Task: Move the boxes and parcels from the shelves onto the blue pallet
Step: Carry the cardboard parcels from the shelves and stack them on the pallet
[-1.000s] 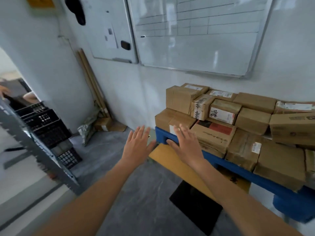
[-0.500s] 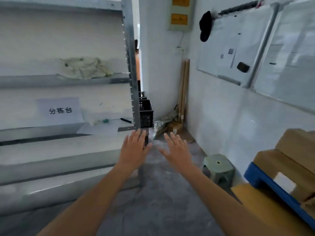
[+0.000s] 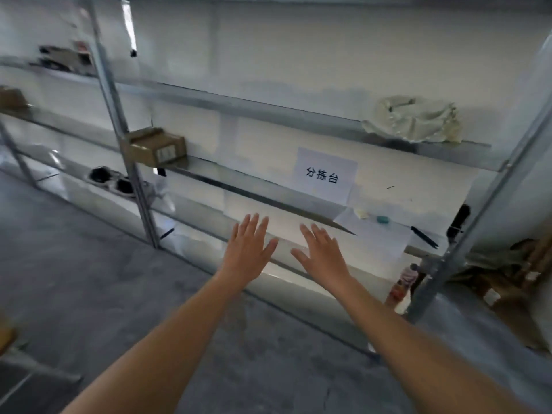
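One cardboard box (image 3: 156, 145) sits on the middle shelf (image 3: 257, 191) beside the upright post (image 3: 131, 162), at about ten o'clock from both empty, spread hands. Its long axis seems to follow the shelf edge. The left hand (image 3: 249, 249) is nearer than the right hand (image 3: 324, 253).

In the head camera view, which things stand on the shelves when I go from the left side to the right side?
Cardboard box by the upright post → white paper sign → crumpled pale cloth on the upper shelf → black pen. Both hands, left hand and right hand, are open and empty.
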